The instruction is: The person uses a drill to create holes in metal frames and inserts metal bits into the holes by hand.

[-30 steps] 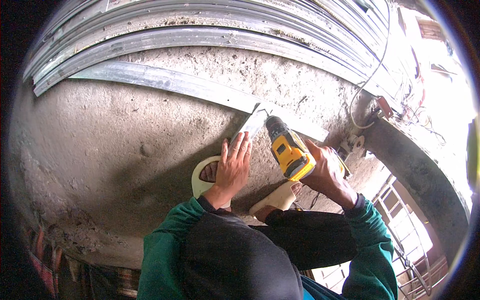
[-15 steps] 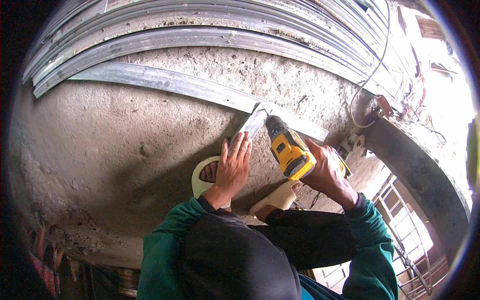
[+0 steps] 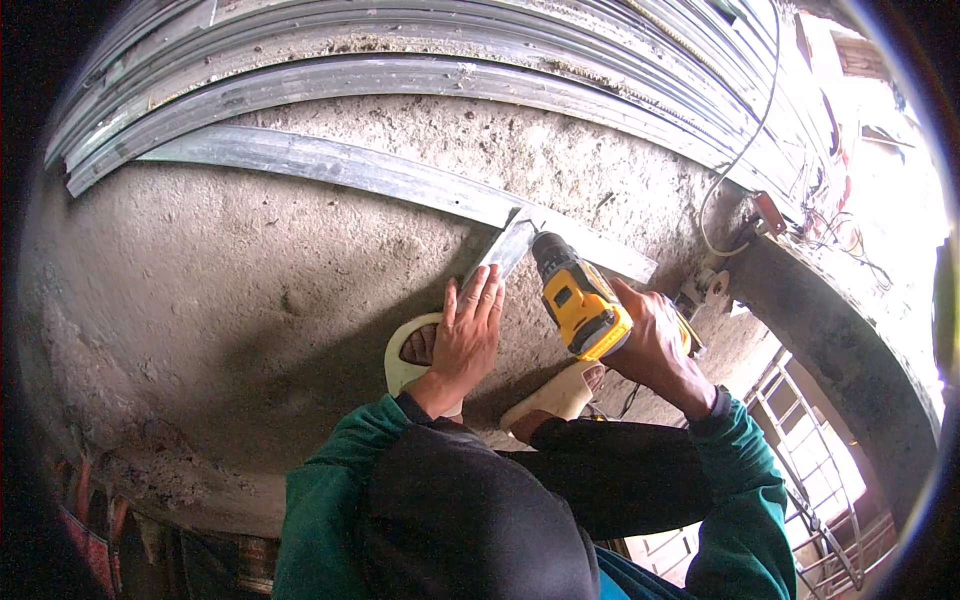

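Note:
A short metal channel piece (image 3: 507, 245) lies crosswise, its far end meeting a long metal strip (image 3: 330, 168) on the rough floor. My left hand (image 3: 463, 340) rests on the short piece with fingers stretched out, pressing its near part. My right hand (image 3: 655, 350) grips a yellow and black cordless drill (image 3: 580, 310), its tip at the joint of the two pieces, just right of the short piece. My feet in pale slides (image 3: 405, 370) are under and beside my hands.
Several long metal channels (image 3: 300, 75) lie across the back. A white cable (image 3: 710, 230), a small orange object (image 3: 768, 212) and tangled wires sit at the right beside a concrete ledge (image 3: 830, 360). A metal rack (image 3: 805, 450) stands below it on the lower right.

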A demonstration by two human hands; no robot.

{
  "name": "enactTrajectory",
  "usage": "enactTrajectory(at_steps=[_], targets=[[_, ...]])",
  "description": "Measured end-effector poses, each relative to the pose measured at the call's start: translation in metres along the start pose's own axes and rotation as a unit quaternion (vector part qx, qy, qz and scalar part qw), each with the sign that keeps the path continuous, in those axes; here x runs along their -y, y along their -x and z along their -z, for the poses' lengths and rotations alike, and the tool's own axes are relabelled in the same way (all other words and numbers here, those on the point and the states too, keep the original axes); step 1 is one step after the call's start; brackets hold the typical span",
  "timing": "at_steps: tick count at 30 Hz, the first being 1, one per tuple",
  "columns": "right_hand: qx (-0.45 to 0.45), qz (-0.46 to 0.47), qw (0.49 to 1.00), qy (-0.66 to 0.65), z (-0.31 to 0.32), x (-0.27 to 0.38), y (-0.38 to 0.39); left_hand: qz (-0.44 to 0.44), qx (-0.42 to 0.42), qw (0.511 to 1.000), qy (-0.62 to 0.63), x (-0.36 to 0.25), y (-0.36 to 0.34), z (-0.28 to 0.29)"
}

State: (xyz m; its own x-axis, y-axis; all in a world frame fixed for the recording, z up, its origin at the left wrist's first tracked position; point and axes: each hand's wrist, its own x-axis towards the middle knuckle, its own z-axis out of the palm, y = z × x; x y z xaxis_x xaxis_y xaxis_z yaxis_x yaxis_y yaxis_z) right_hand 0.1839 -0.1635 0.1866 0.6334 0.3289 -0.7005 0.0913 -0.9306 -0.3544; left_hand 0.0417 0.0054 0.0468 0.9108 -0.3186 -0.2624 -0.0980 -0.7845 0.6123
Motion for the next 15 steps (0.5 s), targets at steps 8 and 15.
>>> enactTrajectory(at_steps=[8,15], targets=[[-0.001,0.01,1.0,0.006,-0.0009,-0.0018,-0.0016,-0.001,-0.008,1.0,-0.017,0.0004,0.0001,-0.0014],[-0.01,0.02,1.0,0.017,0.0,-0.001,-0.0005,-0.001,0.005,1.0,-0.019,0.0004,0.0006,-0.0017]])
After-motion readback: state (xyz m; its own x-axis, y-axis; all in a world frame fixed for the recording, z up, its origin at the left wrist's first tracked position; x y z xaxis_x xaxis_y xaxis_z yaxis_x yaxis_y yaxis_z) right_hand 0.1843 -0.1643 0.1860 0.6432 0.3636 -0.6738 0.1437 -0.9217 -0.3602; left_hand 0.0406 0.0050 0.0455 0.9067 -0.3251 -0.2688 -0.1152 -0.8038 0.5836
